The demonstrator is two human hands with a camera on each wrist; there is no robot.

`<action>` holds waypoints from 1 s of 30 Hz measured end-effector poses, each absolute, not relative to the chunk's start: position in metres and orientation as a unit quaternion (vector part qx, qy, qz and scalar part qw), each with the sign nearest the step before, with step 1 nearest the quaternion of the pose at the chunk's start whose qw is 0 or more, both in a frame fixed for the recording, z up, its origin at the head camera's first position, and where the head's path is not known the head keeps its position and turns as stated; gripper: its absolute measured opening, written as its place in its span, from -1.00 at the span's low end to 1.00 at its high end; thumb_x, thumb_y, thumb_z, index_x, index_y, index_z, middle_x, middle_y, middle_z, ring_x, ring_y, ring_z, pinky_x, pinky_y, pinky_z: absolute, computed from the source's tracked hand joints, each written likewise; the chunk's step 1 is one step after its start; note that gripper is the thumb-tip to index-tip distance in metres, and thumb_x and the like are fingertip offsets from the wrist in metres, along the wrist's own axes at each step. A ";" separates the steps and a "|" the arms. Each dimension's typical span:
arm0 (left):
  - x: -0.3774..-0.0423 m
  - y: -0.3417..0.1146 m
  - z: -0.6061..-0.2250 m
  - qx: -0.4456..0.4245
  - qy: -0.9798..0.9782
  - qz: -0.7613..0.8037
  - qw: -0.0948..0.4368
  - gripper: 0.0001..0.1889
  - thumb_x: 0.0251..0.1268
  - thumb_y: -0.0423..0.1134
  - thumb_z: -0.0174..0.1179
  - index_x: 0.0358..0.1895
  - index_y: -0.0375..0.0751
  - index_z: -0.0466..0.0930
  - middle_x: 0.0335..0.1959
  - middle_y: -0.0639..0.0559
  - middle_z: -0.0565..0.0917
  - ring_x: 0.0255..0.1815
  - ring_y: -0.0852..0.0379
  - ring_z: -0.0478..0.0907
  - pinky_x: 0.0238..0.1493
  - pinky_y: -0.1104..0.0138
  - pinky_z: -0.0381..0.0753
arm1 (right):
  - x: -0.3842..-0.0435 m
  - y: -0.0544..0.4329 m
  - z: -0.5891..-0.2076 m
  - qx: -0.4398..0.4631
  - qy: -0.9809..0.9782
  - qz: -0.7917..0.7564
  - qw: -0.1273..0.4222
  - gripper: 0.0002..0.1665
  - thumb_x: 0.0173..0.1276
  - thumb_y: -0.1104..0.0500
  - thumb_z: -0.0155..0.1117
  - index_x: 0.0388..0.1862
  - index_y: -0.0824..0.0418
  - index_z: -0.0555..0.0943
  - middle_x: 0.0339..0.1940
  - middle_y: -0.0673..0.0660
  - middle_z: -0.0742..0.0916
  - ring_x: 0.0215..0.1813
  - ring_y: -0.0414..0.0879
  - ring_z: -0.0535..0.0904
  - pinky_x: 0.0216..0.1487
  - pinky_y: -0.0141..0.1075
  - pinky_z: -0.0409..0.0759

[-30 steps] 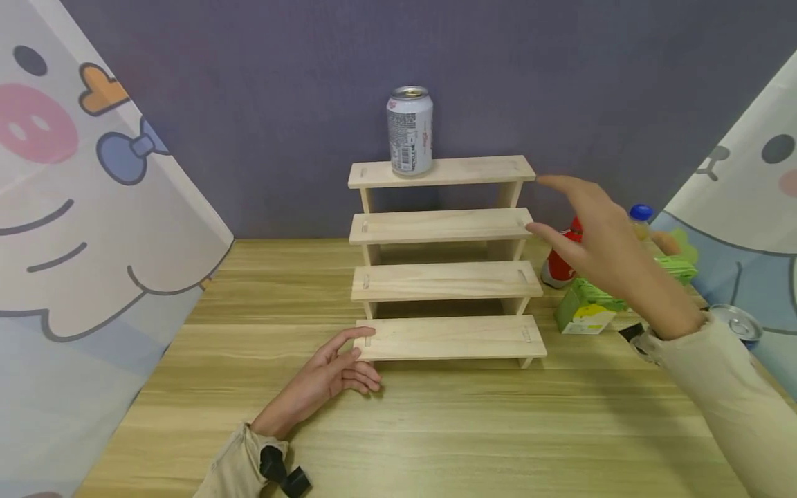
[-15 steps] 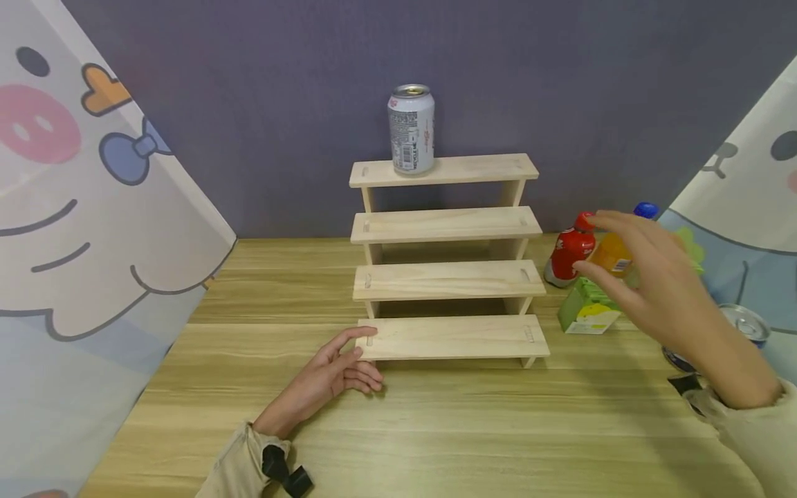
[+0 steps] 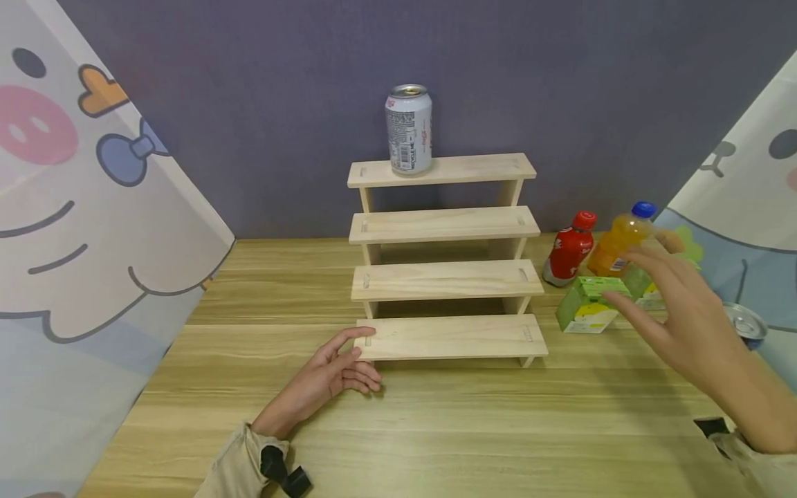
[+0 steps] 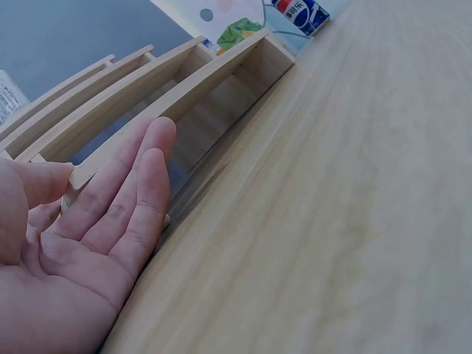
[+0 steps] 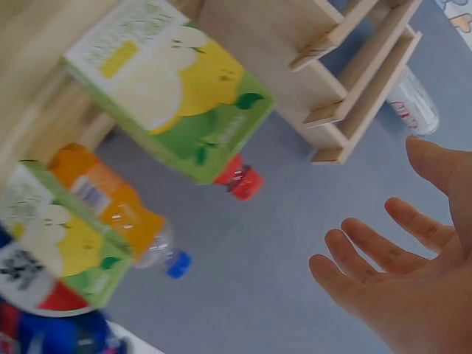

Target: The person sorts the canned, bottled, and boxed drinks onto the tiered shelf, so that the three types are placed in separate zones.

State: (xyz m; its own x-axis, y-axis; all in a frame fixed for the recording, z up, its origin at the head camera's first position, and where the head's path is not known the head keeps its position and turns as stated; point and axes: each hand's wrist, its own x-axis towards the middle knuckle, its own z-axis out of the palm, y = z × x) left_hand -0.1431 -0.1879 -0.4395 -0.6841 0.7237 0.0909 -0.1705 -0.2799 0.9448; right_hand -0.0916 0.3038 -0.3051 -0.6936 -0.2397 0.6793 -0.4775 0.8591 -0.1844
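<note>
A stepped wooden display rack (image 3: 445, 280) with several shelves stands on the table. My left hand (image 3: 320, 380) holds the left end of its lowest shelf between thumb and index finger, the other fingers lying below the front edge. On the top shelf, left of its middle, a white drink can (image 3: 409, 131) stands upright. Over the right of the table, my right hand (image 3: 691, 321) hovers with fingers spread and nothing in them. Nearest to it is a green juice carton (image 3: 590, 308). Behind that stand a red bottle (image 3: 569, 249) and an orange drink bottle (image 3: 623, 238) with a blue cap.
A second green carton (image 5: 63, 232) stands beside the orange bottle, partly hidden by my right hand in the head view. A blue Pepsi can (image 4: 302, 15) stands farther right. Grey wall panel (image 3: 299, 124) closes off the back; cartoon-printed sheets (image 3: 93, 207) flank both sides.
My right hand has moved from beside the rack's upper shelves right and down, uncovering the bottles and the nearer carton. The left hand has stayed on the lowest shelf.
</note>
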 end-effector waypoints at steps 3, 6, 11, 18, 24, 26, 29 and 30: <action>-0.143 -0.188 -0.439 0.266 0.519 0.756 0.296 -0.53 0.70 -0.33 -0.37 0.56 -0.22 0.00 -0.09 -0.30 0.72 -0.05 -0.17 0.71 -0.05 0.19 0.70 | -0.087 0.311 -0.314 0.180 -0.908 0.181 0.333 -0.31 0.41 -0.12 0.32 0.31 0.32 0.49 0.19 0.37 0.61 0.20 0.40 0.44 0.48 -0.04 0.25; -0.142 -0.187 -0.439 0.265 0.517 0.759 0.293 -0.53 0.70 -0.33 -0.37 0.56 -0.23 0.01 -0.09 -0.30 0.72 -0.06 -0.16 0.71 -0.06 0.19 0.70 | -0.082 0.319 -0.322 0.153 -0.913 0.191 0.327 -0.35 0.37 0.02 0.39 0.33 0.32 0.49 0.19 0.39 0.61 0.17 0.41 0.45 0.43 -0.02 0.29; -0.141 -0.183 -0.440 0.266 0.521 0.755 0.298 -0.53 0.70 -0.31 -0.35 0.56 -0.21 0.01 -0.10 -0.32 0.72 -0.06 -0.17 0.71 -0.04 0.17 0.70 | -0.071 0.333 -0.332 0.083 -0.928 0.175 0.319 -0.34 0.26 0.14 0.48 0.28 0.36 0.51 0.10 0.44 0.63 -0.28 0.00 0.43 -0.22 -0.42 0.37; -0.144 -0.185 -0.440 0.264 0.522 0.755 0.296 -0.53 0.70 -0.32 -0.36 0.55 -0.21 0.02 -0.12 -0.32 0.73 -0.07 -0.18 0.71 -0.06 0.17 0.70 | -0.065 0.351 -0.347 0.056 -0.928 0.182 0.320 -0.35 0.34 0.17 0.41 0.32 0.44 0.45 -0.08 0.49 0.62 -0.15 0.26 0.51 0.14 0.09 0.43; -0.144 -0.188 -0.440 0.271 0.518 0.754 0.299 -0.53 0.69 -0.34 -0.39 0.56 -0.23 0.01 -0.11 -0.33 0.72 -0.06 -0.18 0.71 -0.05 0.16 0.70 | -0.068 0.370 -0.360 0.038 -0.927 0.183 0.326 -0.39 0.51 0.10 0.21 0.32 0.52 0.39 0.14 0.67 0.49 0.19 0.64 0.30 0.38 0.37 0.09; -0.144 -0.188 -0.440 0.271 0.518 0.754 0.298 -0.53 0.69 -0.34 -0.39 0.56 -0.23 0.01 -0.11 -0.33 0.72 -0.06 -0.18 0.71 -0.06 0.16 0.70 | -0.069 0.375 -0.363 0.035 -0.926 0.170 0.335 -0.37 0.54 0.05 0.16 0.32 0.53 0.38 0.12 0.67 0.49 0.18 0.63 0.31 0.39 0.35 0.11; -0.144 -0.189 -0.441 0.270 0.519 0.755 0.297 -0.53 0.70 -0.33 -0.38 0.56 -0.23 0.01 -0.11 -0.33 0.72 -0.06 -0.18 0.71 -0.06 0.16 0.70 | -0.069 0.383 -0.367 0.014 -0.928 0.147 0.342 -0.28 0.58 -0.09 0.04 0.36 0.51 0.35 0.17 0.67 0.46 0.24 0.61 0.29 0.41 0.33 0.10; -0.144 -0.189 -0.440 0.269 0.519 0.755 0.297 -0.53 0.70 -0.33 -0.38 0.56 -0.22 0.01 -0.11 -0.33 0.72 -0.07 -0.18 0.71 -0.06 0.16 0.70 | -0.069 0.386 -0.368 0.006 -0.929 0.140 0.343 -0.24 0.58 -0.15 0.00 0.37 0.50 0.34 0.19 0.67 0.46 0.25 0.61 0.29 0.42 0.31 0.10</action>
State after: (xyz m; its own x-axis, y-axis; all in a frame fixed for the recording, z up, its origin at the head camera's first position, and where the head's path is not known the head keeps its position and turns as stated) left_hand -0.1435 -0.1886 -0.4405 -0.6792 0.7274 0.0975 -0.1697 -0.2850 0.9434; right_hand -0.0687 0.3857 -0.3682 -0.7653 0.0839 0.6382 -0.1079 0.9607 -0.2557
